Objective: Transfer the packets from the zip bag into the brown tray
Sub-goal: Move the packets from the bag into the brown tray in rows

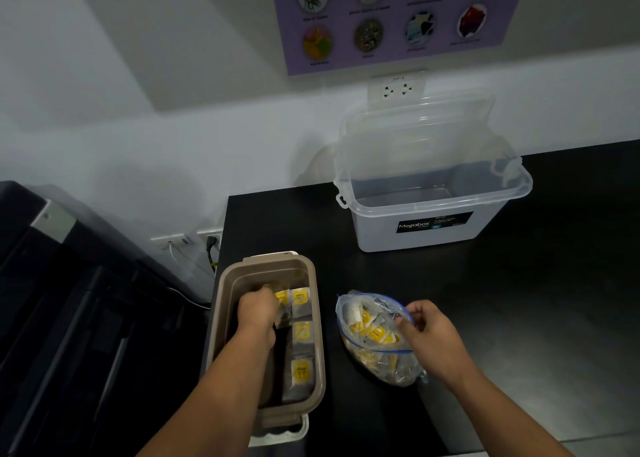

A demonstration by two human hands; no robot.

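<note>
The brown tray (221, 304) sits at the left edge of the black counter, with several grey packets with yellow labels (302, 370) lined along its right side. My left hand (257, 309) is down inside the tray, its fingers curled round a packet near the far end. To the right lies the clear zip bag (372, 352) with a blue seal, still holding several packets. My right hand (427, 332) pinches the bag's open rim at its right side.
A clear Megabox storage bin (415, 238) with its lid raised stands at the back of the black counter (519, 300). The counter's left edge runs just beside the tray, with wall sockets (187, 240) and cables beyond it. A dark machine (52, 300) stands at the left.
</note>
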